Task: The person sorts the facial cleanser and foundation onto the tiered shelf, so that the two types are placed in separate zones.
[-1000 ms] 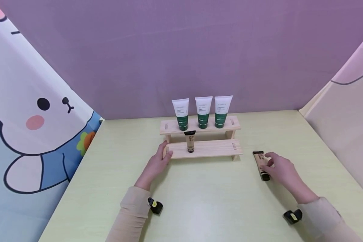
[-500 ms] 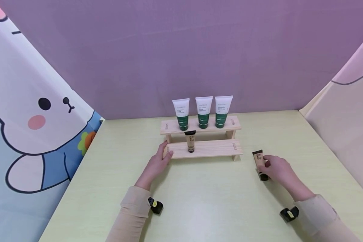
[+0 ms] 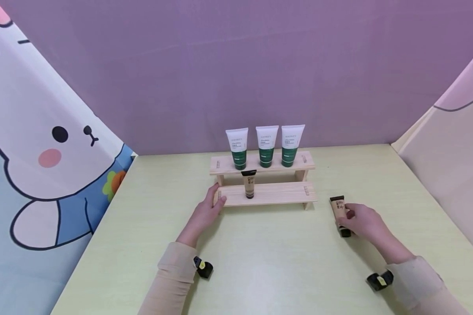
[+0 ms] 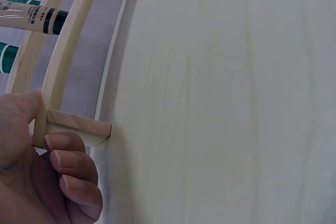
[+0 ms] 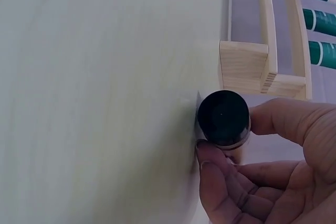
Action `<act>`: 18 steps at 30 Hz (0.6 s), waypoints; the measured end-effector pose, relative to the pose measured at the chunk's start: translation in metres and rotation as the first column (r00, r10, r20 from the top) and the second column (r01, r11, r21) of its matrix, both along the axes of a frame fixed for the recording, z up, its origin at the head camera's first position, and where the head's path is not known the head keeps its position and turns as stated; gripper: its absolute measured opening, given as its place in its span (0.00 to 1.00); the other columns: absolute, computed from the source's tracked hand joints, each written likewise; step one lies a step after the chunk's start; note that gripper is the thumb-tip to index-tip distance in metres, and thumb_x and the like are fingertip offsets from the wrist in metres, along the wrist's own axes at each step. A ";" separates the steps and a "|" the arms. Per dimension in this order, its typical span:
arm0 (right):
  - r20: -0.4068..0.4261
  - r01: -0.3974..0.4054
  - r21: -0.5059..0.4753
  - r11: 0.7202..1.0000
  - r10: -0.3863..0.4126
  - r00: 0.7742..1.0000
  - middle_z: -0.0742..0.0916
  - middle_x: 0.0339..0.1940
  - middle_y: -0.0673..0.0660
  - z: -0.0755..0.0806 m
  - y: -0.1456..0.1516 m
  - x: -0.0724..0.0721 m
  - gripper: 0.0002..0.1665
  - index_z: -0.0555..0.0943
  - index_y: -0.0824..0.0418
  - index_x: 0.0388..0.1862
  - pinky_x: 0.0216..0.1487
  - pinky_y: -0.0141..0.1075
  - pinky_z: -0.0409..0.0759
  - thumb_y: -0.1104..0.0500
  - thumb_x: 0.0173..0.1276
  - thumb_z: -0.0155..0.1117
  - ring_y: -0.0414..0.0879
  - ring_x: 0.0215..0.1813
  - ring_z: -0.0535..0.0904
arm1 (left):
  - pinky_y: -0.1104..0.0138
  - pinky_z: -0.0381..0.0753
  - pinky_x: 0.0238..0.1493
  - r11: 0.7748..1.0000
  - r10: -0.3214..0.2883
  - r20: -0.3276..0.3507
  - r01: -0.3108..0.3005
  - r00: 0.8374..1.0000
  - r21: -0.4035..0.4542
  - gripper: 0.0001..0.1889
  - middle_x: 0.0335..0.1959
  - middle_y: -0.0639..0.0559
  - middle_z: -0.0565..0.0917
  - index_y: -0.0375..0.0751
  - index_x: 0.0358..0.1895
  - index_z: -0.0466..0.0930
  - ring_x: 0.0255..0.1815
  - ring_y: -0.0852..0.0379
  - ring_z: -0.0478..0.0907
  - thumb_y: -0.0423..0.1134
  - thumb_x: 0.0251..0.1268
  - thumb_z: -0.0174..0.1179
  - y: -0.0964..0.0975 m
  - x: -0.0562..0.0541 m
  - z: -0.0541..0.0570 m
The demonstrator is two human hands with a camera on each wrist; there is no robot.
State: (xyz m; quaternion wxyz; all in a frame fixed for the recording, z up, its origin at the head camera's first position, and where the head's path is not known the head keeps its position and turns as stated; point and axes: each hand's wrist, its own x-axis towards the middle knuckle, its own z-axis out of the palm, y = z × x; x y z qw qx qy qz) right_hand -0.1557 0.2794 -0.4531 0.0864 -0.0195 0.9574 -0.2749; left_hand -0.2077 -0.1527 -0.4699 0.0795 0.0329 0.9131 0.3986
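My left hand (image 3: 205, 214) grips the left end of the lower shelf of a two-tier wooden rack (image 3: 276, 199); in the left wrist view the thumb lies on top and the fingers curl beneath. A beige tube with a black crimped end (image 3: 249, 186) stands on that lower shelf, left of its middle. Off to the right of the rack, my right hand (image 3: 362, 221) pinches a second beige tube (image 3: 340, 212) between thumb and fingers. That tube lies low at the tabletop, and its round black cap (image 5: 223, 119) faces the right wrist camera.
Three white-and-green tubes (image 3: 266, 146) stand in a row on the upper shelf. A purple backdrop (image 3: 236, 74) rises behind the light wooden table (image 3: 268, 262). Printed cloth panels (image 3: 47, 188) flank both sides.
The right hand's fingers have closed on the beige tube, which has shifted slightly. My left hand keeps its place on the rack.
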 end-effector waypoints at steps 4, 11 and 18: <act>-0.019 0.015 -0.048 0.999 -0.016 1.000 0.83 0.37 0.64 0.000 0.000 0.004 0.33 0.69 0.81 0.58 0.29 0.39 0.76 0.56 0.65 0.65 0.49 0.33 0.78 | 0.37 0.61 0.64 1.000 0.001 0.000 -0.001 1.000 -0.002 0.33 0.71 0.35 0.65 0.64 0.78 0.44 0.68 0.31 0.64 0.61 0.75 0.42 0.001 0.000 0.000; -0.085 0.002 -0.133 0.991 -0.014 0.996 0.84 0.39 0.67 0.006 -0.005 0.007 0.33 0.67 0.77 0.61 0.27 0.38 0.78 0.58 0.65 0.65 0.50 0.33 0.81 | 0.37 0.62 0.64 1.000 0.007 -0.001 -0.007 1.000 -0.010 0.32 0.70 0.34 0.67 0.63 0.78 0.45 0.67 0.30 0.64 0.60 0.76 0.42 0.001 0.000 0.001; -0.217 -0.040 -0.151 0.988 0.006 0.976 0.85 0.41 0.67 0.017 -0.020 0.009 0.29 0.70 0.72 0.60 0.30 0.41 0.81 0.58 0.66 0.66 0.55 0.35 0.85 | 0.37 0.61 0.64 1.000 0.005 0.005 -0.005 1.000 -0.001 0.32 0.70 0.35 0.67 0.63 0.78 0.44 0.68 0.30 0.64 0.60 0.76 0.42 0.001 0.001 0.002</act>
